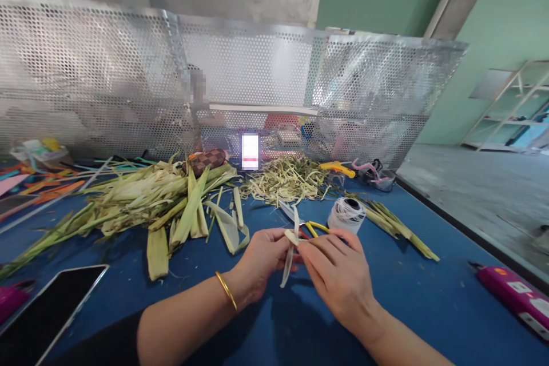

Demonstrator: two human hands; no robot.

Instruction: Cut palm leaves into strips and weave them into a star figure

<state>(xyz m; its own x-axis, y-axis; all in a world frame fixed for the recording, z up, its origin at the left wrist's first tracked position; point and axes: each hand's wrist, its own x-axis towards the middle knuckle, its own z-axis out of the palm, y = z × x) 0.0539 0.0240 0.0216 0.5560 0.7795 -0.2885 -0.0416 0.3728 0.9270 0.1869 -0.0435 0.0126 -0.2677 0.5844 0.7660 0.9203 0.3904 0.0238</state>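
Both hands meet over the blue table, pinching one pale leaf strip [292,237] that is folded or crossed over itself. One end of the strip points up, another hangs below the fingers. My left hand [261,257], with a gold bangle at the wrist, grips it from the left, thumb and finger closed. My right hand [338,269] pinches it from the right; some fingertips are hidden behind the strip. Just beyond the hands lie scissors [316,229] with yellow and red handles. A spool of white thread [346,215] stands behind my right hand.
A heap of green-yellow leaves [141,197] spreads at left, with shredded strips [287,180] at the back middle. A phone [55,303] lies front left, a magenta tool [510,291] at right. Perforated metal panels [253,63] stand behind the table.
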